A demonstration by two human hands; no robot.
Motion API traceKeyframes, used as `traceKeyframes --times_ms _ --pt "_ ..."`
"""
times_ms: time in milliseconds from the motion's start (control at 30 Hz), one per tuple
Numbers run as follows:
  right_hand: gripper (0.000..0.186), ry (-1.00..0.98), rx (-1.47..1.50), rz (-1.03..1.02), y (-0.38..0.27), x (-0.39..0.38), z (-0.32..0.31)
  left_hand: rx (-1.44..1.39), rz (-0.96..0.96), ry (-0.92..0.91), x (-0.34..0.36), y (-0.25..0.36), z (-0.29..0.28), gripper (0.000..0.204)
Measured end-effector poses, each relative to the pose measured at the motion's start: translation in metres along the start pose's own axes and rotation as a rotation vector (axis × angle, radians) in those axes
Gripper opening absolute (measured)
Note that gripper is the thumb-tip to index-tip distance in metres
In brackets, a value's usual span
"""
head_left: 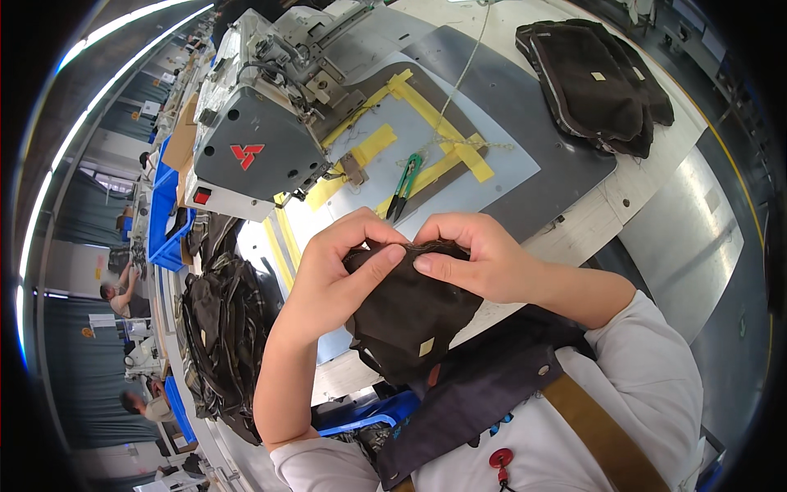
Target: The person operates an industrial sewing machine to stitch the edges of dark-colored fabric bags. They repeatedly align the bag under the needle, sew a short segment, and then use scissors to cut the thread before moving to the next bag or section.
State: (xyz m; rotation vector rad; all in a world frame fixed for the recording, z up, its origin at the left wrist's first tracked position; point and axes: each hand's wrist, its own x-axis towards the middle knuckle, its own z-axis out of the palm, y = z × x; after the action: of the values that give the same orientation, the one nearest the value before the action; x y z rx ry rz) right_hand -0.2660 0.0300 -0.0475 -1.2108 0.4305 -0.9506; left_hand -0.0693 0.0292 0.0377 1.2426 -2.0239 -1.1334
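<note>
Between my hands hangs a dark brown fabric piece (414, 307) with a small pale tag near its lower end. My left hand (348, 266) pinches its upper edge, thumb in front and fingers behind. Close beside it, my right hand (471, 258) grips the same edge with thumb and bent fingers. The two thumb tips almost meet along the seam. Just beyond my hands, green-handled thread snips (405, 187) lie on the pale plate of the sewing machine (262, 139), tied to a cord. Fingers hide part of the top edge.
Yellow tape strips (443, 127) mark the plate. At the far right, dark fabric pieces (586, 78) lie stacked on the table. Another dark fabric heap (221, 336) is at my left, near a blue bin (170, 217). A second blue bin (369, 412) sits below the table edge. Other people work far left.
</note>
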Motion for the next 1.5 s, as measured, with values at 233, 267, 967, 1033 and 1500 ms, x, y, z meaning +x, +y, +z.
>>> traceKeyframes --times_ms 233,267,967,1033,1500 --pt "0.018 0.005 0.025 -0.006 0.01 -0.003 0.001 0.05 0.037 -0.011 0.002 -0.006 0.008 0.002" --pt "0.018 0.004 0.038 0.022 0.011 -0.003 0.0 0.038 0.007 0.002 0.002 -0.007 0.009 0.003" --pt "0.017 -0.037 0.168 0.107 0.011 0.007 -0.008 0.151 -0.083 -0.084 -0.006 0.01 0.004 0.022" --pt "0.017 -0.008 0.228 0.159 0.012 0.006 -0.007 0.158 -0.076 -0.1 -0.005 0.01 0.005 0.024" --pt "0.038 0.397 0.27 0.231 -0.022 0.001 -0.06 -0.868 0.46 0.065 -0.02 0.007 0.031 0.017"
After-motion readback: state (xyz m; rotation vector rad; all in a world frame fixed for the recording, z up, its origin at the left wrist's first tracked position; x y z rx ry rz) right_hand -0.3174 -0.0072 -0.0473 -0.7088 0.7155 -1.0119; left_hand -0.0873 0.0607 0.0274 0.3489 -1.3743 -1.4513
